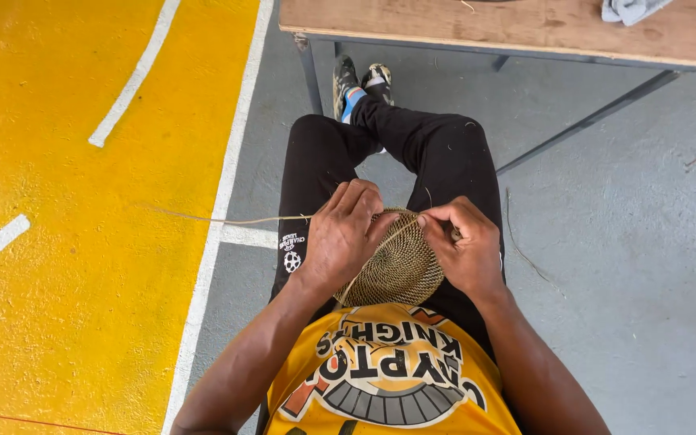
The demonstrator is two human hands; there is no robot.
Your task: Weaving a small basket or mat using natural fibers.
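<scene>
Woven round basket base (396, 270) rests on the lap, left hand (341, 235) and right hand (465, 246) both gripping it.

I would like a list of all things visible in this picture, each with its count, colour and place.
woven disc: one, tan, round, on the lap between both hands
fibre strand: one, pale, thin, running from the disc out to the left over the floor
loose fibres: a few, brown, on the grey floor at right
table: one, wooden top on grey metal legs, at top
cloth: one, grey, on the table's far edge
floor: grey at right, yellow with white lines at left
shoes: two, dark and white, under the table
trousers: black, legs crossed
shirt: yellow, printed
left hand: on the disc's left side
right hand: pinching at the disc's right edge
</scene>
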